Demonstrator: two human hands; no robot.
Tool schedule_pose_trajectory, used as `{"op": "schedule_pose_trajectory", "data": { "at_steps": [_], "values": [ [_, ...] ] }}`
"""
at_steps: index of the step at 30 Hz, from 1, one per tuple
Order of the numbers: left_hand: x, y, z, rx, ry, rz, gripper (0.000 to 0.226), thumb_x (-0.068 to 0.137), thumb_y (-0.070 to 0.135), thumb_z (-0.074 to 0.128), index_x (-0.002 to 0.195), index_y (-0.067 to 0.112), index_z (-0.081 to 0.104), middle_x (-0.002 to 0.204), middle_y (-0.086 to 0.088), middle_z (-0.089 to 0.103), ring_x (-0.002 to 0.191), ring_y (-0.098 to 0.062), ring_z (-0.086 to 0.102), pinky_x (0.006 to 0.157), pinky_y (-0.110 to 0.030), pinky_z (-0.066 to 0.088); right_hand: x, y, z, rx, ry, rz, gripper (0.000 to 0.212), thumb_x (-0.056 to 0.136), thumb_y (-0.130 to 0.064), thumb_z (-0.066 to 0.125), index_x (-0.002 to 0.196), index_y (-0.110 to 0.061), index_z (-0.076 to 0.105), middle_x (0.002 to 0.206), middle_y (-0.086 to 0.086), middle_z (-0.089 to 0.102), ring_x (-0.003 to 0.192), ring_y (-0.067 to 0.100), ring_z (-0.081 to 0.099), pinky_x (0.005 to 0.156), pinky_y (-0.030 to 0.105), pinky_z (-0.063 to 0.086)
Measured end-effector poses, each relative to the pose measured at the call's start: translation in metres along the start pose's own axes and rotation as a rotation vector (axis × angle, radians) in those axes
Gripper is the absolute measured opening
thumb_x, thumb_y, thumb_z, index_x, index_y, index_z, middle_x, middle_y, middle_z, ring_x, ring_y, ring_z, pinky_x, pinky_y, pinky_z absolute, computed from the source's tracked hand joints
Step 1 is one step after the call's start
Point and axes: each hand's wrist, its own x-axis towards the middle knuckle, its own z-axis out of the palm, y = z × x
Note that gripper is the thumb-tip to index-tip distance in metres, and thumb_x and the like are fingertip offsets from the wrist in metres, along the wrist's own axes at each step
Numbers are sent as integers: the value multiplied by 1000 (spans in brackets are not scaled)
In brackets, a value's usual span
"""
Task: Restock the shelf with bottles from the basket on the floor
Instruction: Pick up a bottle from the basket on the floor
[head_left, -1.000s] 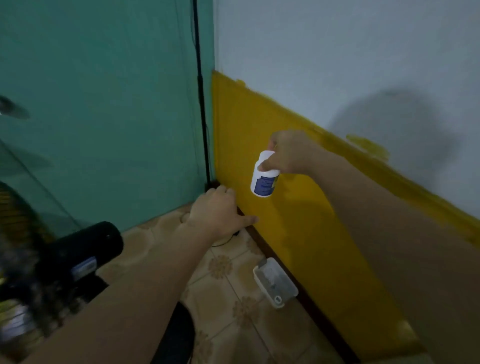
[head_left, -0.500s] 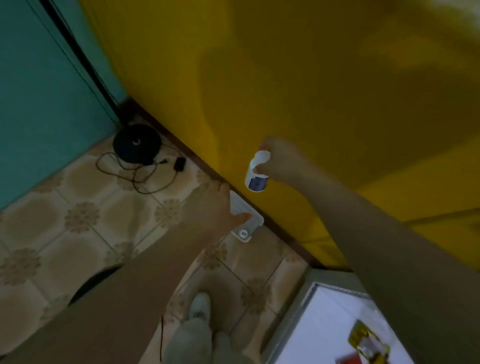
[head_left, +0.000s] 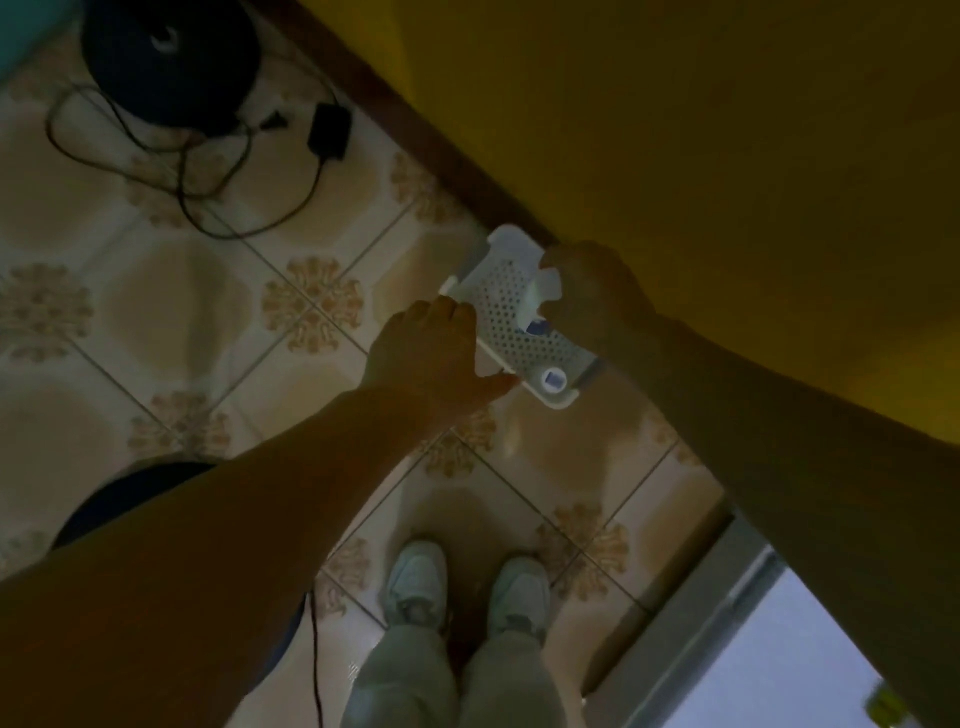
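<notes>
Basket (head_left: 498, 291) sits on the floor (head_left: 156, 322) with its far long side against the foot of the yellow wall (head_left: 675, 156), probably so that it stays out of the way and within reach from above.

The left hand (head_left: 431, 348) is at the basket's near long rim, fingers bent at the edge and thumb stretched along the side. The blur hides whether the fingers hook the rim or only rest on it. Either way it likely steadies the light basket while the other hand works.

The right hand (head_left: 592, 301) is over the basket's wall side, fingers curled round a white bottle (head_left: 540, 306) with a blue label. The bottle hangs inside or just above the basket, and the frame does not show which. It is held near the top, a grip that suits lifting it straight out.

A second bottle (head_left: 553, 381) lies in the basket's right end, apart from both hands.

The person stands below the basket in the view, toes pointing toward it, bent over to reach it.

Counted:
- one basket
- two bottles, one held and one loose
- two hands
- two shoes (head_left: 415, 577)

Up and left of the basket are one round black base (head_left: 166, 52), one cable (head_left: 208, 218) and one adapter (head_left: 328, 130).

No shelf can be made out for certain, so most of the restocking seems left to do.
</notes>
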Motion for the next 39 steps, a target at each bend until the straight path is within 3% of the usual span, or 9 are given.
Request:
{"op": "schedule_pose_trajectory", "data": {
  "at_steps": [4, 10, 18, 28, 30, 33, 36, 38, 39],
  "values": [
    [34, -19, 74, 8, -32, -2, 77, 82, 65, 50, 133, 9, 39, 132, -8, 46, 121, -25, 44, 98, -35, 38, 44, 24, 84, -49, -39, 35, 38, 89, -13, 57, 125, -4, 51, 122, 20, 53, 112, 36, 52, 89, 39, 42],
    [67, -35, 140, 12, -52, 13, 81, 82, 65, 51, 139, 10, 34, 137, -8, 42, 123, -26, 41, 98, -35, 36, 79, 55, 174, -23, -21, 73, 42, 87, -8, 61, 128, -4, 52, 128, 20, 52, 118, 32, 50, 95, 37, 45],
    [60, -42, 154, 1, -42, 14, 81, 81, 67, 50, 138, 11, 35, 137, -7, 42, 123, -24, 42, 97, -34, 37, 75, 63, 184, -117, -57, 52, 50, 91, -16, 59, 137, -6, 43, 136, 18, 42, 122, 32, 43, 95, 37, 41],
    [-23, 5, -39, 42, 90, 63, 65, 82, 63, 52, 121, 12, 49, 119, -12, 53, 109, -29, 50, 90, -35, 39, -12, -33, -58, -346, 71, -144, 36, 97, -18, 49, 130, -5, 40, 130, 19, 44, 118, 33, 45, 94, 38, 36],
    [-50, 19, -100, 39, 150, 72, 58, 83, 60, 53, 116, 13, 50, 114, -11, 53, 105, -29, 51, 85, -34, 39, -40, -60, -127, -297, 99, -136, 36, 96, -15, 51, 129, -3, 41, 126, 20, 46, 113, 35, 47, 87, 37, 38],
    [-101, 41, -190, 68, 263, 70, 63, 80, 65, 53, 117, 14, 50, 114, -10, 53, 104, -28, 51, 84, -37, 41, -97, -99, -225, -272, 179, -130, 27, 94, -11, 53, 118, 1, 48, 91, 11, 51, 95, 34, 53, 68, 32, 35],
    [-156, 65, -278, 119, 355, 74, 70, 79, 69, 50, 123, 14, 49, 115, -10, 53, 103, -27, 51, 79, -35, 44, -163, -139, -321, -282, 254, -120, 23, 93, -10, 51, 115, -1, 49, 98, 14, 53, 85, 30, 55, 60, 30, 36],
    [-192, 84, -335, 129, 381, 86, 69, 80, 68, 49, 121, 12, 48, 112, -10, 52, 103, -27, 50, 82, -37, 45, -211, -161, -379, -273, 302, -119, 4, 92, -9, 50, 96, -7, 48, 89, 10, 46, 70, 25, 46, 54, 29, 34],
    [-209, 93, -363, 130, 399, 84, 69, 81, 68, 50, 122, 12, 48, 112, -10, 51, 104, -27, 49, 83, -38, 45, -234, -173, -406, -272, 342, -121, 11, 91, -8, 50, 82, -8, 44, 81, 8, 44, 66, 23, 42, 51, 29, 33]
  ]
}}
